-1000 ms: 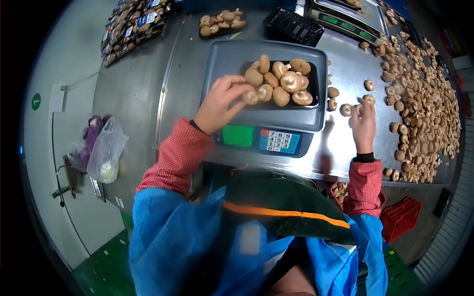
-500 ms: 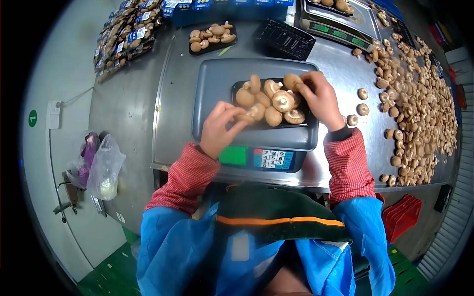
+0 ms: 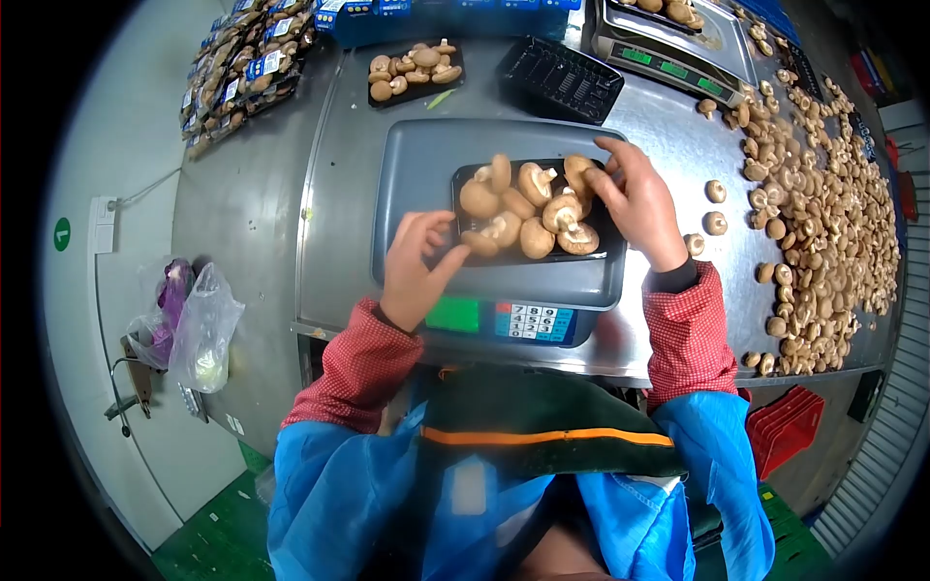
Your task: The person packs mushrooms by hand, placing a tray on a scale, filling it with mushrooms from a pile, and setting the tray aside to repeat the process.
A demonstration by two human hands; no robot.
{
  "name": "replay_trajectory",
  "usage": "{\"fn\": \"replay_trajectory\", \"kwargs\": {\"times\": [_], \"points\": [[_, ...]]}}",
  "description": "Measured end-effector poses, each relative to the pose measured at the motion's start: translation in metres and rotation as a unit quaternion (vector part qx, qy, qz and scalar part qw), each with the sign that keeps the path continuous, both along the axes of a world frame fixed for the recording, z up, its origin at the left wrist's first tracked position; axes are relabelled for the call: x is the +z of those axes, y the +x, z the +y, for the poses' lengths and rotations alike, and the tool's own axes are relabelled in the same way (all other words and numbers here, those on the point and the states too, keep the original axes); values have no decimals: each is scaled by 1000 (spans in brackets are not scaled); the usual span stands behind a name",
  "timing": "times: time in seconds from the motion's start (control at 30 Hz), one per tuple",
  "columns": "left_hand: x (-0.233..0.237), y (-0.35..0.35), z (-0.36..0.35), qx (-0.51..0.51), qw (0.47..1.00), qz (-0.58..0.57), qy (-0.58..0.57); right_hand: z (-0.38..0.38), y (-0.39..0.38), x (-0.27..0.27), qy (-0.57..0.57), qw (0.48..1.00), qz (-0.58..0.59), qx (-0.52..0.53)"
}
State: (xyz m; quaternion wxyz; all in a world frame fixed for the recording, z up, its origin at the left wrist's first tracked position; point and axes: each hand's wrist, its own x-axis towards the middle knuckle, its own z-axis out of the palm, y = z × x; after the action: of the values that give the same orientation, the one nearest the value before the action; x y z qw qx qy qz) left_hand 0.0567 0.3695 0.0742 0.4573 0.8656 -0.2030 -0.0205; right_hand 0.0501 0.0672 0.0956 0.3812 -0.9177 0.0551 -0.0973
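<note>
On the grey platform [image 3: 412, 169] of a weighing scale lies a black tray [image 3: 462, 174] filled with brown mushrooms [image 3: 479, 199]. My left hand [image 3: 418, 261] is at the tray's left end, thumb and fingers apart, with nothing in its grasp. At the opposite end, my right hand [image 3: 641, 198] has its fingers spread, the thumb close beside a mushroom [image 3: 578, 176] at the tray's upper right corner. Toward me, the scale shows a green display [image 3: 452, 315] and a keypad [image 3: 528, 321].
A large heap of loose mushrooms [image 3: 823, 242] covers the right of the metal table. A filled tray [image 3: 417, 73], empty black trays [image 3: 562, 79] and a second scale [image 3: 668, 63] stand behind. Wrapped packs [image 3: 247, 77] are stacked back left. Plastic bags [image 3: 205, 329] hang at left.
Both hands have let go of mushrooms and opened, drawing slightly outward from the tray. The stem-up mushroom in the middle has tipped over.
</note>
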Motion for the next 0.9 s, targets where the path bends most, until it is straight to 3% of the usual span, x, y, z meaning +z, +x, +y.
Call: {"fn": "replay_trajectory", "kwargs": {"times": [0.1, 0.2, 0.23, 0.37, 0.5, 0.6, 0.73, 0.9], "points": [[4, -6, 1, 15, 999, 32, 39, 5, -4, -12, -67, 997, -12, 39], [1, -10, 0, 11, 998, 57, 39, 5, -3, -14, -32, 999, 19, 8], [2, -10, -2, 21, 997, 67, 28, 5, -3, -12, 42, 999, 27, -7], [-3, -10, -2, 38, 996, 82, 3, -3, -5, -19, 111, 993, 34, 23], [-5, -9, -6, 34, 996, 77, 8, 5, -1, -30, -91, 994, -60, 22], [-9, -9, -6, 29, 994, 103, -21, 22, -4, -19, -119, 991, -62, -25], [-18, -4, 7, 21, 989, 132, -57, 23, -29, -6, -120, 975, -160, -92], [-19, -1, 5, 19, 984, 161, -77, 73, -76, 7, -186, 968, -166, 29]]}}
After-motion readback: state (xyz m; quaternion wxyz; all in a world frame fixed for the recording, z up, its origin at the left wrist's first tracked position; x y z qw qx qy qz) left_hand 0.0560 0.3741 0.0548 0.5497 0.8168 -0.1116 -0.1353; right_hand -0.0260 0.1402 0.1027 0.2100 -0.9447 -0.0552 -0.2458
